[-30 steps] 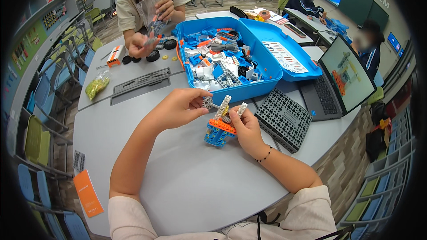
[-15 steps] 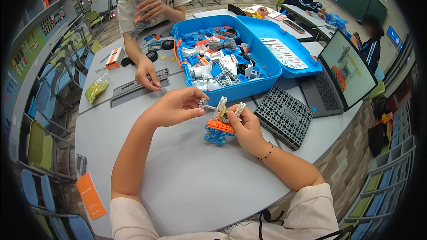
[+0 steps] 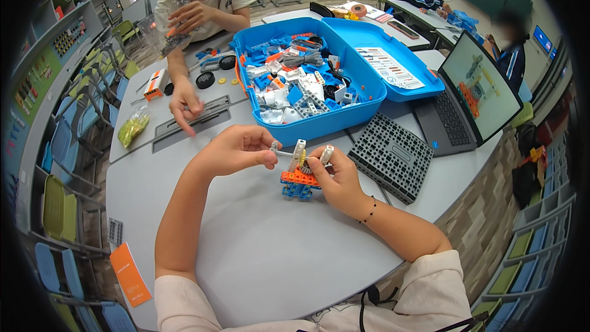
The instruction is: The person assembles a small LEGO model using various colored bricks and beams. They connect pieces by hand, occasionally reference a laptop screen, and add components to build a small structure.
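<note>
My left hand [image 3: 236,152] pinches a small grey gear [image 3: 274,146] between thumb and fingertips. From that gear a thin grey axle [image 3: 284,154] runs right toward the upright white beam of a building-brick model [image 3: 297,179]. This model has an orange layer over a blue base, two white uprights, and a yellow and a dark gear between them. My right hand [image 3: 339,185] grips it from the right, thumb against the white upright on that side. Fingers partly hide the gears, and whether the axle passes through the beam I cannot tell.
A blue bin [image 3: 326,120] of loose bricks stands behind my hands. Right of it lie a dark grey perforated block [image 3: 392,158] and an open laptop [image 3: 452,123]. Across the table, a person's hand [image 3: 185,106] reaches in near a bag of yellow-green pieces [image 3: 133,128]. An orange booklet [image 3: 130,275] lies left.
The gear in my left hand has turned more edge-on. The other person's lower hand has drawn back left, its fingers now spread; the small grey piece near them is no longer visible.
</note>
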{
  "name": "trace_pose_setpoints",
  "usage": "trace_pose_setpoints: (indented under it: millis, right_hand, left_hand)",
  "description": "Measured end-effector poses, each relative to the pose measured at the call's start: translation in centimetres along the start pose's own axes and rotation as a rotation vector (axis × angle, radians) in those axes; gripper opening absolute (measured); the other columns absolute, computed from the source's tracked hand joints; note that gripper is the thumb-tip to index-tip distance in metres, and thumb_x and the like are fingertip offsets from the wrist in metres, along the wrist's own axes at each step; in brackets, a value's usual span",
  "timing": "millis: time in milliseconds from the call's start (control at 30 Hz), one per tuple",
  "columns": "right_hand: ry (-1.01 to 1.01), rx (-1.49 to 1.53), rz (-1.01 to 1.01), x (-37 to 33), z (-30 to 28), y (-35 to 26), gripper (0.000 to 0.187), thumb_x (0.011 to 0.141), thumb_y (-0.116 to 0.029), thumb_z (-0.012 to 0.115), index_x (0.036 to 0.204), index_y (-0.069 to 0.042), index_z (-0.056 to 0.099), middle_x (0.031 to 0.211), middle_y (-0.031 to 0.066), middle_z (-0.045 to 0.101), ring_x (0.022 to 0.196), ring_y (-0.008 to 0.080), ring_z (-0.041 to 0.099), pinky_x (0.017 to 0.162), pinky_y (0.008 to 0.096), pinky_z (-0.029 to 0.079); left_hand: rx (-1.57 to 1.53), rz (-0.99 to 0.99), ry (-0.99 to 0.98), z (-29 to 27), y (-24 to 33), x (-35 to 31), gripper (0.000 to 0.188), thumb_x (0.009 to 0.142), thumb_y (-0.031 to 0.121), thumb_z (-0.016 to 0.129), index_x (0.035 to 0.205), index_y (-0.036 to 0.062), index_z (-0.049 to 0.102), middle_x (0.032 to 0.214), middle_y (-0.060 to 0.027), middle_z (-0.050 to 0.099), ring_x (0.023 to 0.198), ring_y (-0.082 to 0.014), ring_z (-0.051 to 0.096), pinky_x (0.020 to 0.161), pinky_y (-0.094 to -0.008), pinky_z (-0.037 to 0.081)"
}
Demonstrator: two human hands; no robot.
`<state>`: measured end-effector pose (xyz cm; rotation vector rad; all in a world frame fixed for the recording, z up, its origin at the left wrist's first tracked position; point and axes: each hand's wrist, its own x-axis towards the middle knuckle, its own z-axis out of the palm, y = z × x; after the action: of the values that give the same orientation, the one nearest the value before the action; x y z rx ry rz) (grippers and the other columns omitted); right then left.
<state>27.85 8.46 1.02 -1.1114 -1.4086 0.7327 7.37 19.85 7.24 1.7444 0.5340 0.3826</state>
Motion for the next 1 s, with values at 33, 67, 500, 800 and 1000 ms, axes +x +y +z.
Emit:
trace_pose_setpoints:
  millis: [33, 67, 500, 800, 1000]
  right_hand:
    - [0.001, -0.005, 0.002, 0.0, 0.0, 0.0, 0.015, 0.091, -0.016, 0.056, 0.090, -0.001, 0.058, 0.085, 0.0063, 0.058, 0.074, 0.0130, 0.060, 0.058, 0.0253, 0.049]
    - [0.002, -0.013, -0.019, 0.0, 0.0, 0.0, 0.015, 0.091, -0.016, 0.056, 0.090, -0.001, 0.058, 0.085, 0.0064, 0.058, 0.073, 0.0133, 0.060, 0.058, 0.0253, 0.049]
    - [0.031, -0.072, -0.101, 0.0, 0.1, 0.1, 0.012, 0.090, -0.013, 0.056, 0.089, -0.001, 0.058, 0.083, 0.0074, 0.057, 0.068, 0.0147, 0.058, 0.057, 0.0260, 0.048]
    - [-0.003, 0.003, -0.008, -0.2, 0.1, 0.0, 0.015, 0.092, -0.016, 0.055, 0.090, -0.001, 0.057, 0.083, 0.0052, 0.057, 0.071, 0.0099, 0.056, 0.060, 0.0249, 0.048]
    - [-0.012, 0.112, 0.100, 0.3, -0.2, 0.7, 0.017, 0.093, -0.019, 0.055, 0.090, -0.002, 0.057, 0.081, 0.0027, 0.057, 0.072, 0.0080, 0.054, 0.060, 0.0238, 0.047]
  left_hand:
    - [-0.039, -0.022, 0.001, 0.0, 0.0, 0.0, 0.029, 0.084, 0.021, 0.068, 0.094, -0.0044, 0.059, 0.080, -0.0107, 0.065, 0.076, -0.0162, 0.066, 0.072, -0.0276, 0.053]
    - [-0.080, -0.043, 0.005, 0.1, -0.1, 0.0, 0.029, 0.085, 0.023, 0.067, 0.093, -0.0045, 0.059, 0.079, -0.0110, 0.065, 0.076, -0.0170, 0.066, 0.072, -0.0278, 0.053]
    - [-0.163, -0.075, 0.022, 0.5, -0.2, 0.3, 0.033, 0.086, 0.029, 0.066, 0.088, -0.0032, 0.061, 0.079, -0.0119, 0.065, 0.076, -0.0187, 0.066, 0.069, -0.0302, 0.056]
    - [-0.067, -0.074, 0.063, 2.8, -0.3, 0.9, 0.034, 0.088, 0.030, 0.063, 0.089, -0.0038, 0.062, 0.080, -0.0101, 0.065, 0.074, -0.0147, 0.063, 0.066, -0.0267, 0.052]
    - [-0.027, -0.144, 0.185, 2.9, -1.0, 1.4, 0.035, 0.093, 0.034, 0.053, 0.094, -0.0001, 0.062, 0.079, -0.0077, 0.064, 0.071, -0.0137, 0.061, 0.069, -0.0277, 0.050]
